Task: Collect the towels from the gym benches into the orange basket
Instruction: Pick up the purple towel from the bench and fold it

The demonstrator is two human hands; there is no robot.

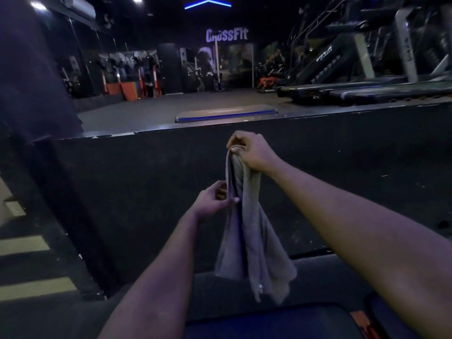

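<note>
**Towel held up in both hands**

The right hand (pixel 253 152) is clenched on the top of a grey-brown towel (pixel 247 231), bunching it in the fist just above frame centre. The towel hangs straight down from that grip, its loose lower corners at about 6 o'clock, above a dark padded bench (pixel 281 321) along the bottom edge. The left hand (pixel 215 200), at 7 o'clock of the right one, pinches the towel's left edge between thumb and fingers partway down.

No container shows in this view.

Behind the towel runs a black wall (pixel 137 192), with the gym floor past its top edge. At 12 o'clock, pale letters on the far wall read "CrossFit" (pixel 227 35), the first letters partly blocked by a pole. At 2 o'clock stands a stair machine (pixel 325 62) marked with white letters too blurred to read with certainty, beside treadmills (pixel 381 90). A flat mat (pixel 226 113) lies on the floor just beyond the wall.
</note>
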